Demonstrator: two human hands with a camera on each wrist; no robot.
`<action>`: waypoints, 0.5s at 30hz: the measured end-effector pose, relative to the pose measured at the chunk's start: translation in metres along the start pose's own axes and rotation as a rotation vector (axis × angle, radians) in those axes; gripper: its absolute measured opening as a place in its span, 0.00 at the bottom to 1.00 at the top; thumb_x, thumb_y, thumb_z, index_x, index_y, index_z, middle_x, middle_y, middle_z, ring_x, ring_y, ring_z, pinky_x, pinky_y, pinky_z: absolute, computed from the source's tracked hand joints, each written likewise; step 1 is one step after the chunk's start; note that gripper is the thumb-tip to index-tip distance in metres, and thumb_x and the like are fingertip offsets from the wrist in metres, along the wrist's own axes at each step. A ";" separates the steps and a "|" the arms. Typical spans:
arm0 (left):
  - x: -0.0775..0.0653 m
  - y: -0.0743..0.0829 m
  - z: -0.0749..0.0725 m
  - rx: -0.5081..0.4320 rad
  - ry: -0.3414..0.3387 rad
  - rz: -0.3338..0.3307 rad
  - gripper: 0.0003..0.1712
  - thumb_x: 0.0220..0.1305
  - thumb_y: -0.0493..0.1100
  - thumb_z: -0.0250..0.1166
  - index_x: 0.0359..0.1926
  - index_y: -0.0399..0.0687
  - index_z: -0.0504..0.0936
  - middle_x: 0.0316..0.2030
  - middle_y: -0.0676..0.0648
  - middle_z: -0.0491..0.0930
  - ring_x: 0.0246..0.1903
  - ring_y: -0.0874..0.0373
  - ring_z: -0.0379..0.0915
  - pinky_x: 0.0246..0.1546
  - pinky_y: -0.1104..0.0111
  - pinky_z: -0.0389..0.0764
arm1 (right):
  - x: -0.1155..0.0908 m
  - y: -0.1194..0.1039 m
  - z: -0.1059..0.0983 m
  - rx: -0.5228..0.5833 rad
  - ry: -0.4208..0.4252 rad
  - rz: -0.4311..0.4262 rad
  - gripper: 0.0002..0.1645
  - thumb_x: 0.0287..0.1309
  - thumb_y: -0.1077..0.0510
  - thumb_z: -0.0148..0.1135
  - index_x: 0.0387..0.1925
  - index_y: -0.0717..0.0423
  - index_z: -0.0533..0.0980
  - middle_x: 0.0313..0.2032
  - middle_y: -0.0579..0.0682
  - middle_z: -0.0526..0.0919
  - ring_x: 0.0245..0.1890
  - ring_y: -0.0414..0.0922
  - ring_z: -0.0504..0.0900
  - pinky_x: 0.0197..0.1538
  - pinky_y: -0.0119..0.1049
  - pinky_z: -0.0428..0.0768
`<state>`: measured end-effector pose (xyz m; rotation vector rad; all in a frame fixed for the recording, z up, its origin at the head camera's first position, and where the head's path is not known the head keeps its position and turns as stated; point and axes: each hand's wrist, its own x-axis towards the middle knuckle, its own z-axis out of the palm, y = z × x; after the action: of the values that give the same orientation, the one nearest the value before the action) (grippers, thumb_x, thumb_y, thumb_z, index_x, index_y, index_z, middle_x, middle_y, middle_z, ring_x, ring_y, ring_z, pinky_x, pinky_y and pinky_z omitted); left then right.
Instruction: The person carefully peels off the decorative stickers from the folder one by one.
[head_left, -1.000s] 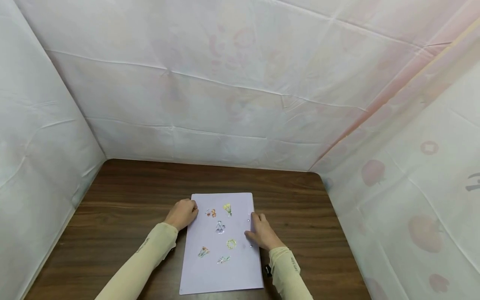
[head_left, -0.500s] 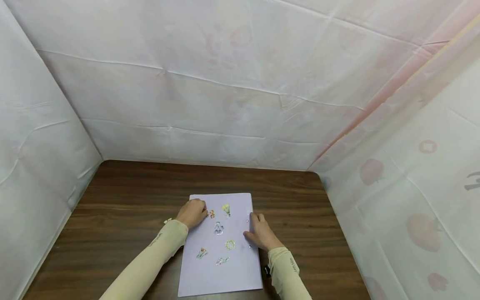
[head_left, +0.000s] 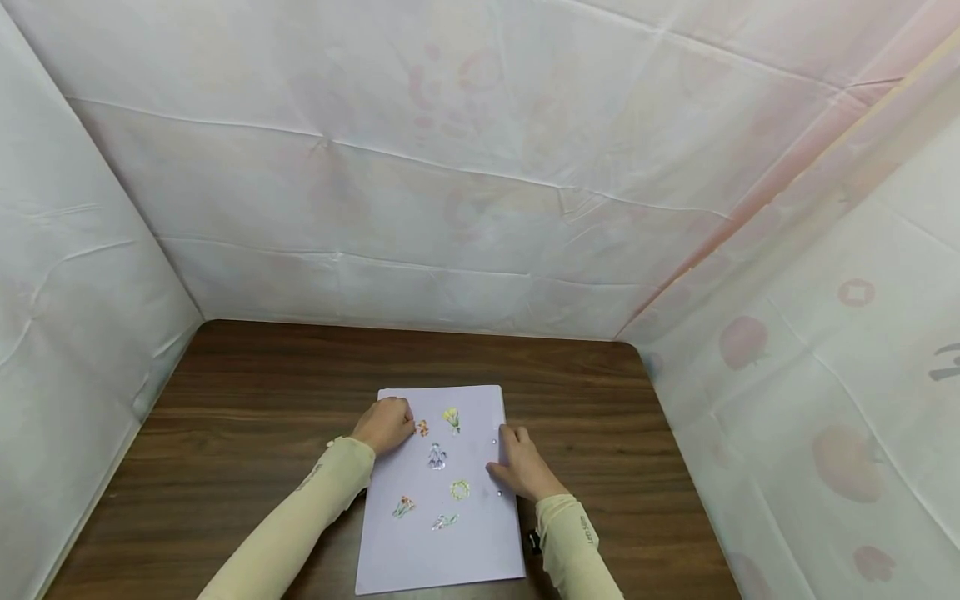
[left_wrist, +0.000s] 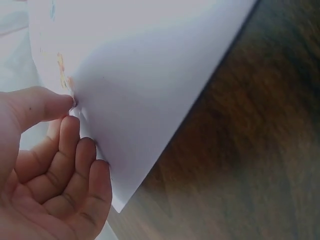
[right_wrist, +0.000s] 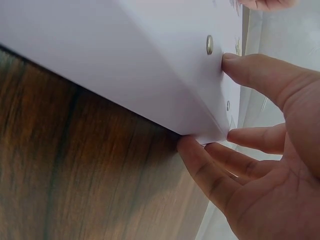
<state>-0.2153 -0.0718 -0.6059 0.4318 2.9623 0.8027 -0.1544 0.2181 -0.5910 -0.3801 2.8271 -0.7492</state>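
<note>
A pale lilac file folder [head_left: 442, 558] lies flat on the table, with several small flower stickers on its cover. My left hand [head_left: 385, 425] is over its upper left part; thumb and forefinger pinch at the edge of the orange flower sticker [head_left: 423, 427], which the hand partly covers in the head view. The left wrist view shows the other fingers curled against the cover. On the right edge, my right hand [head_left: 527, 467] holds the folder, thumb on the cover beside two metal rivets [right_wrist: 209, 45] and fingers against the spine.
Other stickers on the cover are a yellow flower [head_left: 452, 419], a blue flower [head_left: 437, 456] and a green wreath [head_left: 460, 489]. The dark wood table [head_left: 247, 400] extends around the folder. Pale printed cloth [head_left: 450, 208] walls it at the back and sides.
My left hand has moved right from the folder's left edge onto the cover, up to the orange flower sticker. The right hand stays on the right edge.
</note>
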 end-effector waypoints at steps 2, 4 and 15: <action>0.000 0.000 0.000 -0.008 -0.014 -0.016 0.07 0.56 0.35 0.67 0.22 0.47 0.81 0.24 0.51 0.76 0.24 0.59 0.70 0.28 0.63 0.76 | 0.000 -0.001 0.000 0.001 -0.002 0.007 0.45 0.59 0.57 0.72 0.69 0.72 0.60 0.58 0.71 0.67 0.59 0.66 0.72 0.59 0.57 0.72; -0.001 0.000 -0.001 -0.019 -0.028 -0.035 0.08 0.58 0.35 0.66 0.22 0.46 0.80 0.24 0.51 0.75 0.24 0.58 0.68 0.28 0.63 0.75 | 0.001 -0.001 0.001 -0.002 0.001 0.007 0.45 0.59 0.57 0.72 0.69 0.72 0.60 0.58 0.71 0.67 0.59 0.65 0.72 0.59 0.56 0.72; -0.014 -0.025 -0.030 -0.130 -0.012 -0.136 0.06 0.62 0.37 0.63 0.29 0.44 0.83 0.24 0.51 0.77 0.21 0.59 0.70 0.23 0.65 0.74 | 0.000 -0.001 0.001 -0.008 0.013 0.001 0.45 0.58 0.57 0.72 0.68 0.73 0.61 0.57 0.71 0.67 0.58 0.66 0.72 0.59 0.56 0.73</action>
<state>-0.2111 -0.1110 -0.5934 0.2243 2.8686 0.9647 -0.1538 0.2173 -0.5911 -0.3761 2.8431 -0.7430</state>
